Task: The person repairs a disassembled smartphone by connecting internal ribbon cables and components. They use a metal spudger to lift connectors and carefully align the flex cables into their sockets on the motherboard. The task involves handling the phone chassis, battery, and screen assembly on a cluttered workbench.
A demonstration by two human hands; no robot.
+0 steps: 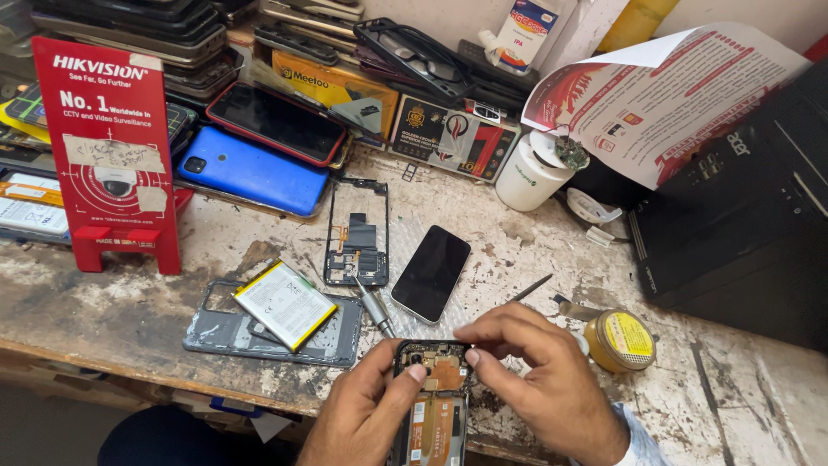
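Observation:
My left hand (pixel 366 414) grips the left side of an opened phone body (pixel 431 406), its circuit board and orange flex exposed, at the bench's front edge. My right hand (pixel 539 380) pinches the phone's top right corner with thumb and forefinger. A screwdriver (pixel 375 306) lies just above my left hand. A black phone screen (pixel 431 273) lies face up behind it. To the left, a white battery (pixel 285 304) rests on a grey back cover (pixel 216 332). A black inner frame (pixel 356 235) lies beside the screen.
A small yellow-lidded tin (pixel 621 339) sits right of my hands, tweezers (pixel 530 288) behind them. A blue phone (pixel 250 171), a red-edged phone (pixel 276 121), stacked phones and boxes fill the back. A red sign (pixel 112 147) stands left, a white jar (pixel 530 173) and black case (pixel 742 216) right.

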